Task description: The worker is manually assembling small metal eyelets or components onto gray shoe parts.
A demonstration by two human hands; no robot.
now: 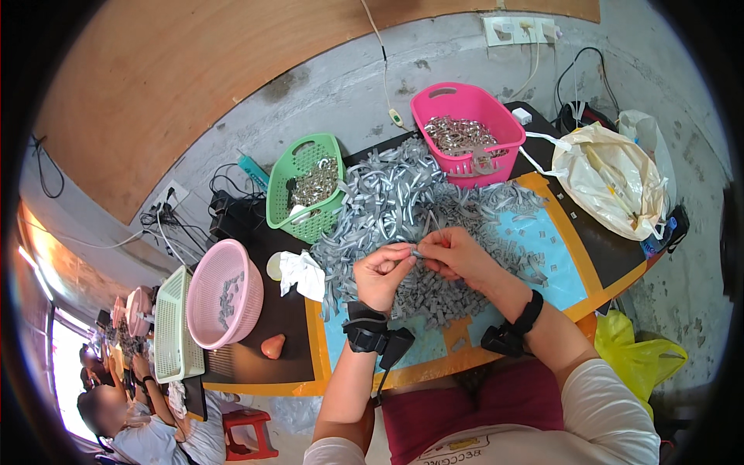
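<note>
Here, hot-pink basket (505, 160): metal pieces (461, 135); pale-pink basket (249, 301): grey pieces (228, 301).

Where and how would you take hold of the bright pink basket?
Probably from above, by the cut-out handle in the far-left rim of the bright pink basket: its slot sits above the metal pieces, while the grey heap crowds the near side. Another hand could steady the opposite rim.
</note>
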